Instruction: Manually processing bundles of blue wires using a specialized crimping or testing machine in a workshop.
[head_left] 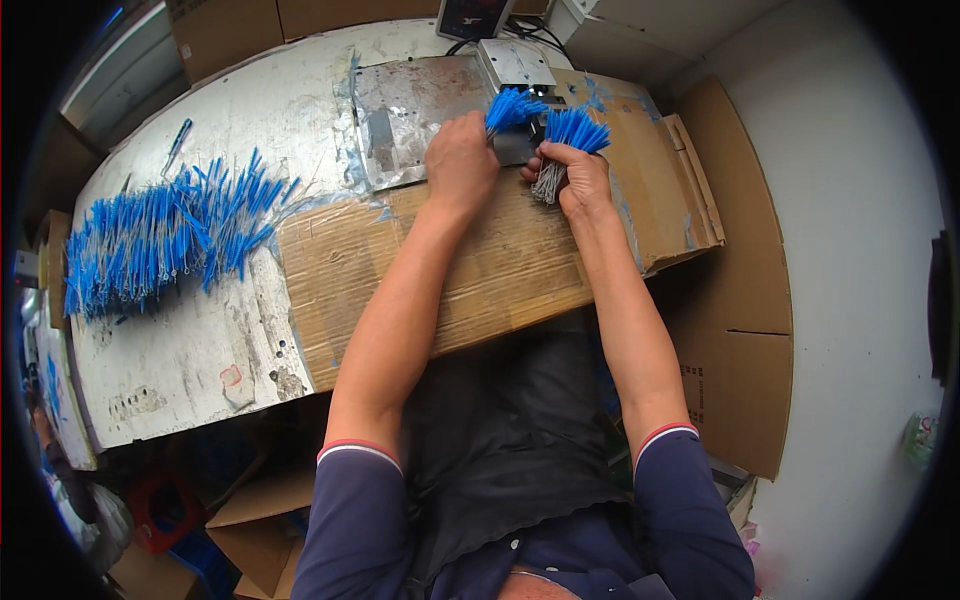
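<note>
Key relation: two bundles of blue-tipped wires, side by side w/ a narrow gap btwn them, one per hand, near the far edge of the table (180,350).

L hand (463,165): back up, fingers curled in, closed round the L bundle (512,108). Fingertips hidden, so can't tell exact grip. Blue ends stick out past the knuckles, long axis pointing away & to the R, i.e. leaning twd the other bundle.

R hand (585,182): thumb laid across the R bundle (578,130), fingers bent behind; a firm-looking pinch, no visible slack. Blue ends up & slightly R, bare grey wires hanging out below, on the near-L side of the thumb. So its axis runs near-L to far-R, approx. parallel w/ the L one. Blue ends face away from the body on both.

Behind the L bundle: silver box (515,62); metal plate (425,100) to the L, flat on the table. Cardboard (440,270) lies under both forearms.

Loose pile (150,240) of same wires: well off to the L, most of them lying w/ long axis near-to-far; L hand is the nearer, R hand on the far side of it.
</note>
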